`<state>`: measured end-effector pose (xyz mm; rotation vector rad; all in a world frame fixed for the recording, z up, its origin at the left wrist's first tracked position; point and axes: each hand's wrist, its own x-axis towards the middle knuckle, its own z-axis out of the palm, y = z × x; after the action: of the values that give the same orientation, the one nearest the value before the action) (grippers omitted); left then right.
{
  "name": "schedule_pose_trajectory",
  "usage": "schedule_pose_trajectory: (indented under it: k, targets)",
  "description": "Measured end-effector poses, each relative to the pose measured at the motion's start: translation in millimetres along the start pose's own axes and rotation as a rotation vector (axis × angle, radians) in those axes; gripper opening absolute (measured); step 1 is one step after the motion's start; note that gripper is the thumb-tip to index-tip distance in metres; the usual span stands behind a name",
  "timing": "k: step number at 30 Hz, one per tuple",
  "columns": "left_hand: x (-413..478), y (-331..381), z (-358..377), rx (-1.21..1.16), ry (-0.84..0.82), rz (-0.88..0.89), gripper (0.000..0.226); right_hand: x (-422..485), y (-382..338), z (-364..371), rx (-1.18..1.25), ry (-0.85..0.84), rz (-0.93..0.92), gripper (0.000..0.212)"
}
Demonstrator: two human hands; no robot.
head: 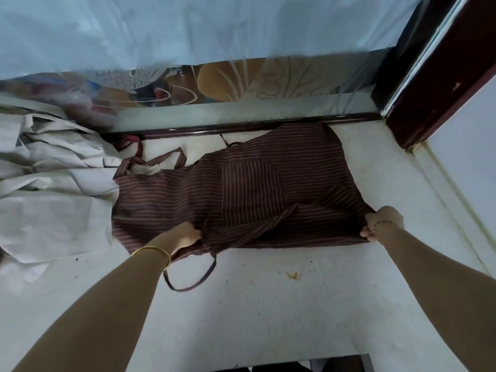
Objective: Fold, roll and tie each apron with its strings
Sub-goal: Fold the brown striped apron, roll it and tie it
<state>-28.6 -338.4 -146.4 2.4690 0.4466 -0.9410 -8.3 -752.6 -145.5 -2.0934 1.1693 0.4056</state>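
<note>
A dark brown apron (241, 183) with thin pale stripes lies spread on the white surface (268, 304), its neck strap (161, 159) at the far left. My left hand (185, 236) grips the near edge of the apron, fingers tucked under the cloth. At the near right corner, my right hand (381, 221) pinches the fabric, which is lifted and folded over along that edge. One waist string (198, 280) loops loose on the surface below my left wrist.
A heap of pale grey aprons (53, 183) lies at the left, touching the brown one. A dark wooden rail (241, 127) and plastic-covered patterned panel (214, 84) run along the back. A dark wooden post (429, 89) stands at the right.
</note>
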Motion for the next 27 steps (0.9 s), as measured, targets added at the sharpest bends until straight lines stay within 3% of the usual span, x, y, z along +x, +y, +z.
schedule_pose_trajectory:
  k: [3, 5, 7, 9, 12, 15, 17, 19, 24, 27]
  targets:
    - [-6, 3, -6, 0.085, -0.197, -0.124, 0.040, 0, 6, -4, -0.049, -0.023, 0.032, 0.021]
    - [-6, 4, -9, 0.229, -0.325, -0.098, 0.039, -5, 6, -6, -0.289, 0.005, -0.015, 0.019]
    - [-2, 7, -13, 0.206, -0.353, 0.015, 0.036, -11, 0, -5, -0.620, 0.151, -0.184, 0.023]
    - [4, 13, -18, 0.031, -0.336, 0.107, 0.054, -11, -14, 2, -0.731, 0.280, -0.487, 0.024]
    - [12, 22, -20, 0.047, -0.167, 0.211, 0.051, -7, -41, 21, -0.601, 0.171, -0.845, 0.032]
    - [29, 12, -18, 0.291, 0.156, 0.228, 0.034, -3, -58, 39, -0.732, 0.001, -0.889, 0.033]
    - [34, 0, -17, 0.524, 0.137, 0.189, 0.054, -2, -62, 45, -0.978, -0.076, -0.844, 0.035]
    - [40, -9, -18, 0.563, 0.147, 0.195, 0.058, -1, -60, 49, -1.110, -0.075, -0.840, 0.042]
    - [56, -15, -25, 0.519, 0.200, 0.261, 0.025, -1, -56, 58, -1.211, 0.149, -1.068, 0.035]
    - [55, -15, -28, 0.507, 0.205, 0.301, 0.014, -4, -56, 62, -1.163, 0.106, -1.062, 0.029]
